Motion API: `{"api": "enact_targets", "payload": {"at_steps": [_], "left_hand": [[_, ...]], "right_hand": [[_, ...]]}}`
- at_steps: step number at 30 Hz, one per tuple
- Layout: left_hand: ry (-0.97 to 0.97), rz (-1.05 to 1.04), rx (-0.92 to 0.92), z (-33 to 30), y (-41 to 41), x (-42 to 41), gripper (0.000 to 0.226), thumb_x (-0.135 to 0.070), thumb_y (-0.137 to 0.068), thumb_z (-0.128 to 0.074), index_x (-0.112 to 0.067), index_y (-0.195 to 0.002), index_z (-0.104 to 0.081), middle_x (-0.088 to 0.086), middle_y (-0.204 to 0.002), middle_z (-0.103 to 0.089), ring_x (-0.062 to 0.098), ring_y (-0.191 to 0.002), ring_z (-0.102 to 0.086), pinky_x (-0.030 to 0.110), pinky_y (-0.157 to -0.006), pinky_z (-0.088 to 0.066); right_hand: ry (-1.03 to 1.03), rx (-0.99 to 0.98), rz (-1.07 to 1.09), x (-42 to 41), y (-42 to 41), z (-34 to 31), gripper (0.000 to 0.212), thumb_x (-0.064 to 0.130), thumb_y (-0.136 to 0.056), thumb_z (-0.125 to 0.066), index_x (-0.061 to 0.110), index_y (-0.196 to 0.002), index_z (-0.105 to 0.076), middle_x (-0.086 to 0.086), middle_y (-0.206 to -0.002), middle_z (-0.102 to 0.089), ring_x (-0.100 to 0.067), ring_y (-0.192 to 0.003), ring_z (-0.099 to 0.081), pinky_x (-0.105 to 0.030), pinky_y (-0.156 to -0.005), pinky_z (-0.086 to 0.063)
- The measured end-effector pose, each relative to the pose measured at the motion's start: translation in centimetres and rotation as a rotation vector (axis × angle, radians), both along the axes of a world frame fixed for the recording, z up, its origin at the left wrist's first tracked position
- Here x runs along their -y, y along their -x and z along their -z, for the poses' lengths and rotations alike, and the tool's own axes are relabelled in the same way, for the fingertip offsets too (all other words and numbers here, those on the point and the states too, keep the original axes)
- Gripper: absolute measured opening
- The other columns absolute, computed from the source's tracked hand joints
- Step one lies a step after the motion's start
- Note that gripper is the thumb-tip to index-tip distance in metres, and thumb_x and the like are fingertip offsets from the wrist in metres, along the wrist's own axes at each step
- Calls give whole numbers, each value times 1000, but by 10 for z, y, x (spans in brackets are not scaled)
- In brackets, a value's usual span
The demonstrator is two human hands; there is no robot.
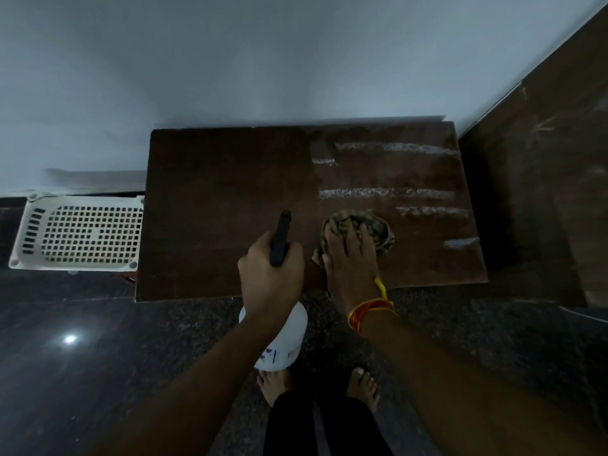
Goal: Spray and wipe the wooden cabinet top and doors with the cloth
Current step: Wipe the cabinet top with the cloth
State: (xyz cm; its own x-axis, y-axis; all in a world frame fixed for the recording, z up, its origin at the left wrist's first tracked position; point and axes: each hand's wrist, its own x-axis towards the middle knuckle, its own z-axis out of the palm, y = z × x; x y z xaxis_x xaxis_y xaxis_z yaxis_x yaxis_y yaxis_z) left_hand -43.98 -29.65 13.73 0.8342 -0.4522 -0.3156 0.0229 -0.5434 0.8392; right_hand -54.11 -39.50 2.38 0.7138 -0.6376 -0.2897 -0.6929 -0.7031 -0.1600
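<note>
Two bare feet (pixel 317 385) at the near edge, on dark speckled floor (pixel 98 373). Just above them hangs a white spray bottle (pixel 279 340), body below and in front of the cabinet's near edge. Left hand (pixel 269 274) grips its neck, fingers curled round it; black trigger head (pixel 280 238) sticks out past the knuckles over the wooden cabinet top (pixel 214 192). Right hand (pixel 350 261), orange thread (pixel 368 311) on the wrist, lies flat on a bunched patterned cloth (pixel 378 227), fingers straight, slightly spread, pressing down. Cloth sits under the fingertips and bulges out beyond them to the far right; thumb touches its near-left fold. Cloth is right of centre, near half of the top. Beyond it, white foam streaks (pixel 385 193) across the far-right area. White perforated basket (pixel 82 232) left of the cabinet. Grey wall (pixel 230 60) behind, dark wooden panel (pixel 543 176) right.
</note>
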Motion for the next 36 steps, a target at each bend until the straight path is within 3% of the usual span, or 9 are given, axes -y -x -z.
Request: {"api": "enact_targets", "payload": {"at_steps": [5,7,10,15,21,25,31,34,36], "left_hand": [[-47,-14,-40,-7,-1,1,23,-13,-91,-57,7,-80,-53,32,-69,-54,30,-53,-45,51,-51,-48],[-58,-9,-45,-6,-2,1,25,-13,-91,-57,5,-75,-49,27,-64,-48,27,-53,-42,47,-50,-44],[-63,-12,-48,1,-6,1,26,-14,-90,-57,4,-73,-48,13,-59,-44,26,-54,-41,44,-51,-44],[-62,-1,-53,3,-8,2,24,-16,-90,-56,5,-79,-54,16,-62,-49,29,-56,-47,50,-55,-51],[-90,-26,-97,-5,-14,7,21,-17,-91,-57,0,-78,-57,10,-61,-51,26,-54,-48,37,-49,-44],[-88,-24,-111,-3,-24,14,18,-18,-90,-57,-4,-80,-58,16,-65,-57,33,-57,-57,52,-56,-56],[-92,8,-122,-10,-35,26,16,-18,-91,-56,-5,-83,-59,21,-71,-60,47,-73,-64,58,-67,-58],[-81,5,-128,-19,-40,33,17,-16,-92,-56,-1,-85,-60,26,-74,-61,45,-67,-61,59,-68,-57],[-75,-11,-131,-22,-44,38,16,-16,-92,-56,-2,-85,-60,27,-76,-63,46,-70,-62,59,-68,-57]], "right_hand": [[-89,23,40,-29,17,-13,54,34,-100,-36,29,-150,-15,-11,-159,-11,-39,-146,1,-53,-118,-12],[-75,10,18,-23,12,-10,54,36,-101,-33,29,-150,-12,-11,-159,-11,-38,-146,-1,-52,-118,-11],[-8,19,-36,-2,-8,-2,54,39,-101,-28,29,-150,-8,-11,-158,-12,-36,-146,-5,-52,-117,-13],[-2,76,34,1,-19,-4,56,37,-99,-37,28,-150,-15,-13,-158,-14,-38,-145,-6,-52,-117,-15],[-81,-6,3,-29,8,-11,55,36,-101,-31,28,-151,-10,-13,-159,-11,-39,-145,0,-52,-119,-8],[-23,75,16,-7,-17,-8,55,36,-98,-39,25,-149,-20,-15,-155,-23,-41,-143,-14,-54,-118,-14],[7,62,49,11,-36,-2,56,38,-99,-34,26,-149,-13,-13,-158,-14,-39,-145,-6,-53,-117,-15],[-40,-27,-12,-7,-18,-2,56,39,-101,-23,27,-150,0,-10,-160,-7,-38,-146,5,-52,-118,-9],[-62,-23,32,-9,-15,-5,55,40,-101,-27,29,-150,-6,-10,-159,-11,-37,-146,2,-51,-119,-8]]}}
